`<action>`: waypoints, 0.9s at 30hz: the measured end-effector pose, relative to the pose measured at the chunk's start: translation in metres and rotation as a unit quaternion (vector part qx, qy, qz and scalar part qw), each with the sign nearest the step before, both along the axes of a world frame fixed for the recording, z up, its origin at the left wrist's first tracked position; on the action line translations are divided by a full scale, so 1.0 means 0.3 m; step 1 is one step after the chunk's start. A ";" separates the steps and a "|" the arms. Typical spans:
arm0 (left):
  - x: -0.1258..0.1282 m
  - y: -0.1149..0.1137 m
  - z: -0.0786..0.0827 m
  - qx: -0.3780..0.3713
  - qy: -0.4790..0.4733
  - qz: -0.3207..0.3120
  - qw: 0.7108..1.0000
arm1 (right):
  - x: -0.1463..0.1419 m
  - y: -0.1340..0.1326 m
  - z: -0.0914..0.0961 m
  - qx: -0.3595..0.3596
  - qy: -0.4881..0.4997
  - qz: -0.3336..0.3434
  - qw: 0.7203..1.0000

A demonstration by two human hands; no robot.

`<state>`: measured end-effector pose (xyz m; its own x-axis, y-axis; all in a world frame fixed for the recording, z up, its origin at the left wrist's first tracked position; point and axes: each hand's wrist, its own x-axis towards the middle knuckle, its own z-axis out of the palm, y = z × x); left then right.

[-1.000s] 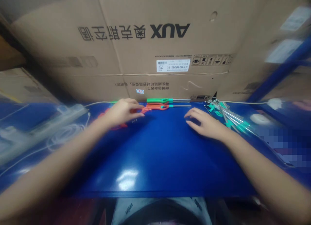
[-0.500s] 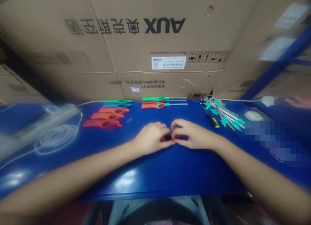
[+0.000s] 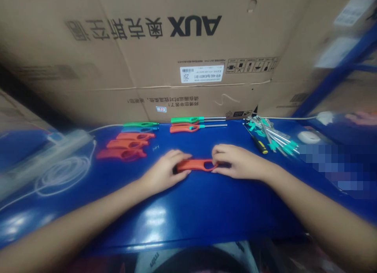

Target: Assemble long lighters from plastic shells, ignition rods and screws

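Between my hands, just above or on the blue table, lies an orange lighter handle with an oval opening toward its right end. My left hand is closed round its left end. The fingers of my right hand pinch the right end, beside the opening. Farther left, several loose handles lie in a row, among them a red one, a blue one and a green one. Behind my hands lie a green lighter and an orange lighter, both with long metal tubes.
At the right are a pile of metal rods with teal parts and a black-and-yellow screwdriver. A coiled white cable and a power strip lie left. A large cardboard sheet stands along the back of the blue table.
My left hand has slid left along the orange handle, so its body now shows between my hands. My right hand stays at the right end. The view has shifted slightly.
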<state>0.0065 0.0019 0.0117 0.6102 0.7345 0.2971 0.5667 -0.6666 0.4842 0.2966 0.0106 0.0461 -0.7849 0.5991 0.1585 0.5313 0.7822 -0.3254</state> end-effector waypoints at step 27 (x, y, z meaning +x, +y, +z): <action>-0.032 0.031 -0.038 -0.005 -0.070 0.026 0.997 | -0.052 -0.031 -0.001 -0.028 -0.065 -0.039 0.997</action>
<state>-0.0031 0.0113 0.0002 0.5243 0.7671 0.3696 0.5269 -0.6332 0.5669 0.2810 0.0014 0.0458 -0.7473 0.6641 0.0237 0.6302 0.7196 -0.2918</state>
